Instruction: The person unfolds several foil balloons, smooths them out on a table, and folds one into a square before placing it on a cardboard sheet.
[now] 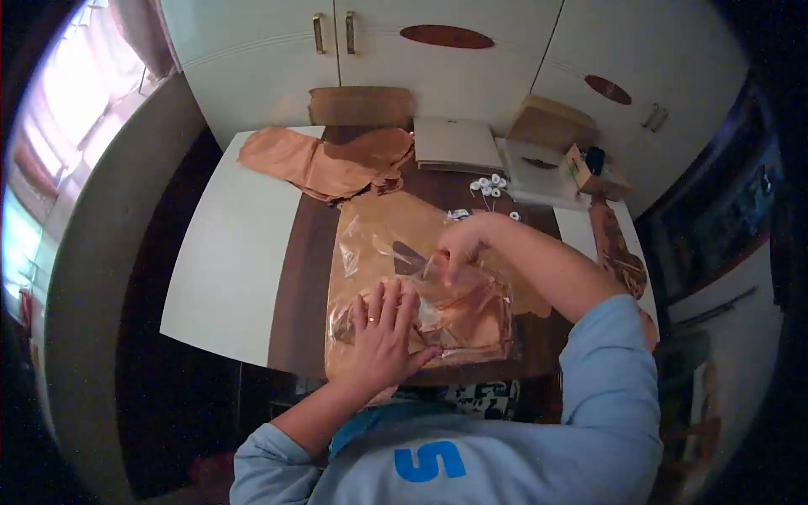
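Note:
A clear plastic bag (pixel 353 255) with orange-brown folded fabric (pixel 478 320) inside lies in front of me, over a sheet of brown paper (pixel 383 212). My left hand (pixel 384 337) rests flat on the near part of the bag, fingers spread, a ring on one of them. Toward the bag's far right side, my right hand (pixel 463 242) is closed, its fingers pointing down and pinching the plastic. Its fingertips are partly hidden. A dark patch (pixel 410 258) shows beside the right hand; I cannot make out what it is.
The table (pixel 223 261) has white sides and a dark brown middle strip. More orange-brown fabric (pixel 320 160) is heaped at the back left. Behind are a pale flat box (pixel 457 145), small white round items (pixel 488 185) and a small open carton (pixel 587 172). Cabinets (pixel 446 63) stand beyond.

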Action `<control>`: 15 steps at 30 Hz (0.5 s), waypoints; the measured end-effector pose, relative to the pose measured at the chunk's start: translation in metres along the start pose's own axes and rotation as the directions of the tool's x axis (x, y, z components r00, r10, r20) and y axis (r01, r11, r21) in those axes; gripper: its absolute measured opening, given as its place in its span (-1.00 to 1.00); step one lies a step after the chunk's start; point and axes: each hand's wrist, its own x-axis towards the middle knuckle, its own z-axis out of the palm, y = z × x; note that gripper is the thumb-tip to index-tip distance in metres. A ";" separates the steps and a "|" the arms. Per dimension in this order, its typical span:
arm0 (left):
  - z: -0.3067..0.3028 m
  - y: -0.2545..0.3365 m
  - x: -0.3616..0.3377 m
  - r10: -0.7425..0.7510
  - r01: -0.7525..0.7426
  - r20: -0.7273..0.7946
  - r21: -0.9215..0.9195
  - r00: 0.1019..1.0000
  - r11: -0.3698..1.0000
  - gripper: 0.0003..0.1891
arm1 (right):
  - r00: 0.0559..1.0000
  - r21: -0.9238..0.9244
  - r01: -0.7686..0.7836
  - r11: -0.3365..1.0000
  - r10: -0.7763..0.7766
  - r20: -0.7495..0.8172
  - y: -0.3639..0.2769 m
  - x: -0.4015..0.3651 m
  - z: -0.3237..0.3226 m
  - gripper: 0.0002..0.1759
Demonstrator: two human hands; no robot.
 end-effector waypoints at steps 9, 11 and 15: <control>-0.009 0.000 -0.007 -0.014 0.007 -0.080 -0.087 0.997 0.996 0.09 | 0.962 -0.237 0.142 0.961 -0.190 -0.198 0.000 -0.001 0.026 -0.67; -0.033 -0.010 -0.008 -0.069 0.029 -0.192 -0.202 0.979 0.979 0.08 | 0.941 -0.120 0.172 0.978 -0.199 -0.273 -0.021 -0.038 0.036 -0.69; -0.035 -0.045 -0.024 -0.383 0.126 -0.390 -0.544 0.837 0.829 0.00 | 0.806 -0.210 0.276 0.938 -0.345 -0.480 -0.042 -0.087 0.053 -0.71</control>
